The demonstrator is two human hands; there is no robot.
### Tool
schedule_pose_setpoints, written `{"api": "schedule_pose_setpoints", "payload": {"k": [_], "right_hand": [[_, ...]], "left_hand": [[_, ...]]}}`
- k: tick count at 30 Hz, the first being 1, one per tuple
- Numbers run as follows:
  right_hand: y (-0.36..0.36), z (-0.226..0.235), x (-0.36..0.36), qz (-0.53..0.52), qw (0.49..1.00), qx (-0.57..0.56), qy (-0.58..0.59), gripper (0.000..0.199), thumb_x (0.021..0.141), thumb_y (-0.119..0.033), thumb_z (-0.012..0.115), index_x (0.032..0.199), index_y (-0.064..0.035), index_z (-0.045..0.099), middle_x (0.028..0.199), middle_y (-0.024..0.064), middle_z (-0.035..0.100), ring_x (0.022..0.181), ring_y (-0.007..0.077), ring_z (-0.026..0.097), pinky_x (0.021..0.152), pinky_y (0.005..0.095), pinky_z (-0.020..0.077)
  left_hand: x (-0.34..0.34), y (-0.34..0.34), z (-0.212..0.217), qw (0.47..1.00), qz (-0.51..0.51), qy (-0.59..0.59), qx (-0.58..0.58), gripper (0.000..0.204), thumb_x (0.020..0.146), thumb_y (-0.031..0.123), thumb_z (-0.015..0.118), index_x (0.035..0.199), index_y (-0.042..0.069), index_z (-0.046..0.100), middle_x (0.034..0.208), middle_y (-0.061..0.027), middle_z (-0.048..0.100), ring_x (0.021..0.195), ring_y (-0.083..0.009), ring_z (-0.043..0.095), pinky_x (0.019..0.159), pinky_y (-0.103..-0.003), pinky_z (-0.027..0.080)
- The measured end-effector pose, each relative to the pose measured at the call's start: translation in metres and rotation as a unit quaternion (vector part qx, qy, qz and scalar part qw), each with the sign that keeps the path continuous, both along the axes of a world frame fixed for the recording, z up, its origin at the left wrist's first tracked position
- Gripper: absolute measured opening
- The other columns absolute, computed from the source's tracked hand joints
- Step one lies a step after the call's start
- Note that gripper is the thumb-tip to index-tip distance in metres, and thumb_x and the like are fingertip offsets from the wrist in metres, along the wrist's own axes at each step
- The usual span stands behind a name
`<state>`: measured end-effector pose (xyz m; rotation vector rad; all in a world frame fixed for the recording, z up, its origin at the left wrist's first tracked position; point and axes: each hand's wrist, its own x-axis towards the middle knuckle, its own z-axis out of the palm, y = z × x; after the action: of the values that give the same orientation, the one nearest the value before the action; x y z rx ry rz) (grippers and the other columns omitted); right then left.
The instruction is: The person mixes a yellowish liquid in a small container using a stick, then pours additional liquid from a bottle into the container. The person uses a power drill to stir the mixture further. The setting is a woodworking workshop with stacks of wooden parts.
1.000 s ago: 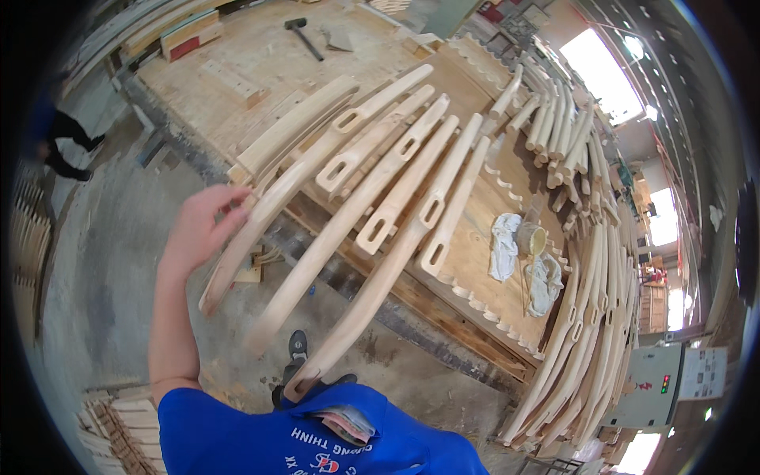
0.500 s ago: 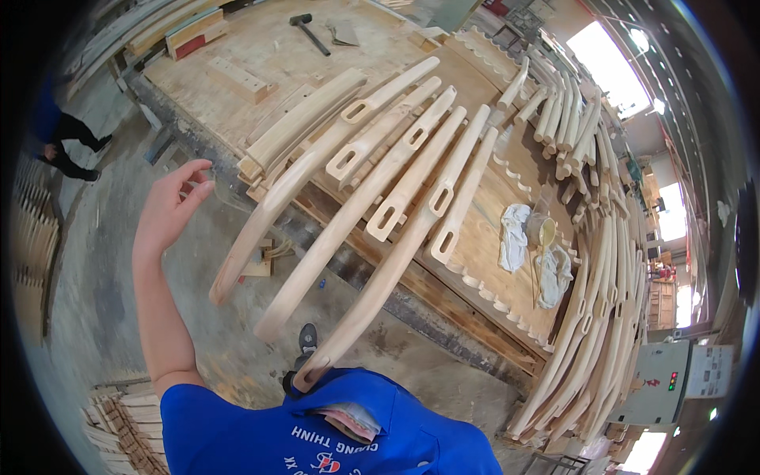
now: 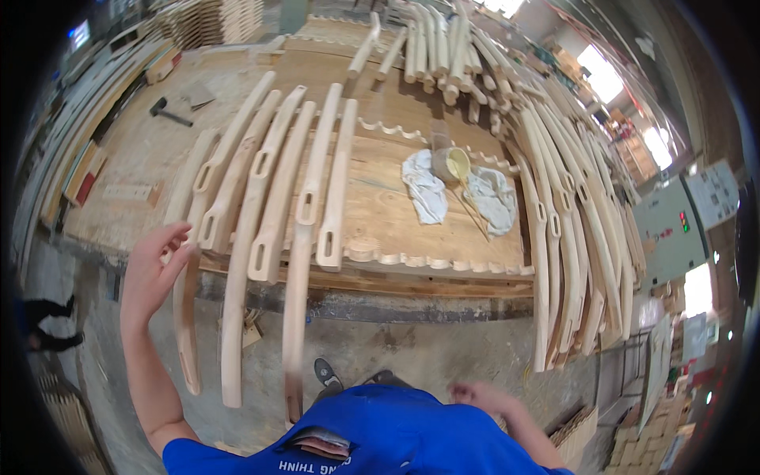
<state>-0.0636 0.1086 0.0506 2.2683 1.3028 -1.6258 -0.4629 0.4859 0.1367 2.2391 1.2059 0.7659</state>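
My left hand [image 3: 158,265] is raised beside the leftmost long curved wooden piece [image 3: 188,317]. A gap shows between its thumb and half-bent fingers, and nothing is in it. Whether the fingertips touch the wood I cannot tell. More pale wooden pieces with oval slots [image 3: 307,207] lie side by side, their long ends jutting over the table's near edge. My right hand [image 3: 479,397] is low at my right side, away from the wood, its fingers smeared by motion.
On the wooden worktable [image 3: 380,182] rest white cloths [image 3: 425,186], a yellowish cup [image 3: 457,163] and a hammer [image 3: 170,112]. Many slotted pieces [image 3: 554,226] hang over the right end. Scalloped strips [image 3: 443,261] line the near edge. A grey electrical cabinet [image 3: 669,229] stands at right.
My view has turned to the right, so the table now lies level. My right hand has come into view. The left hand now appears beside the leftmost piece, still holding nothing.
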Motion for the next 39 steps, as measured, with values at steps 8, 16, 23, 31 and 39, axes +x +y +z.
{"api": "schedule_pose_setpoints", "payload": {"k": [8, 16, 23, 31, 39], "right_hand": [[0.194, 0.027, 0.113, -0.184, 0.819, 0.513, -0.179, 0.022, 0.08, -0.017, 0.058, 0.097, -0.0025, 0.06, 0.088, 0.0109, 0.061, 0.076, 0.023, 0.059, 0.068, 0.0315, 0.0467], [0.261, -0.016, 0.167, -0.145, 0.816, 0.461, -0.318, 0.028, 0.073, -0.025, 0.061, 0.094, -0.007, 0.059, 0.091, 0.012, 0.058, 0.084, 0.0318, 0.056, 0.076, 0.0411, 0.0463], [0.259, -0.037, 0.202, -0.237, 0.809, 0.509, -0.173, 0.018, 0.081, -0.02, 0.055, 0.082, -0.0027, 0.062, 0.076, 0.011, 0.063, 0.07, 0.0251, 0.061, 0.062, 0.037, 0.0467], [0.246, 0.006, 0.213, -0.424, 0.651, 0.576, 0.256, 0.02, 0.09, -0.011, 0.044, 0.104, -0.003, 0.056, 0.078, 0.0091, 0.061, 0.05, 0.0078, 0.048, 0.044, 0.0202, 0.0393], [0.207, 0.133, 0.145, -0.127, 0.581, 0.617, 0.516, 0.023, 0.091, -0.008, 0.041, 0.106, 0.0046, 0.052, 0.101, 0.0181, 0.061, 0.092, 0.0258, 0.063, 0.066, 0.0263, 0.048]], "left_hand": [[0.244, 0.062, 0.021, 0.954, -0.28, -0.04, -0.097, 0.026, 0.084, 0.024, 0.056, 0.096, 0.001, 0.061, 0.08, -0.005, 0.061, 0.071, -0.0117, 0.057, 0.065, -0.026, 0.047], [0.435, 0.13, -0.071, 0.937, -0.082, -0.066, -0.334, 0.034, 0.085, 0.029, 0.055, 0.11, 0.006, 0.052, 0.093, -0.0026, 0.055, 0.069, -0.0095, 0.053, 0.061, -0.025, 0.047], [0.512, 0.134, -0.096, 0.919, -0.063, -0.141, -0.363, 0.028, 0.081, 0.027, 0.06, 0.097, 0.005, 0.057, 0.078, -0.0029, 0.054, 0.059, -0.0097, 0.048, 0.049, -0.024, 0.04], [0.531, 0.107, -0.099, 0.986, -0.077, -0.081, -0.122, 0.029, 0.079, 0.026, 0.057, 0.095, 0.001, 0.057, 0.082, -0.0095, 0.062, 0.078, -0.0153, 0.059, 0.068, -0.031, 0.047], [0.403, 0.078, 0.004, 0.742, -0.2, -0.505, -0.393, 0.039, 0.09, 0.035, 0.041, 0.108, 0.002, 0.053, 0.103, -0.0117, 0.06, 0.092, -0.0213, 0.06, 0.084, -0.037, 0.047]]}}
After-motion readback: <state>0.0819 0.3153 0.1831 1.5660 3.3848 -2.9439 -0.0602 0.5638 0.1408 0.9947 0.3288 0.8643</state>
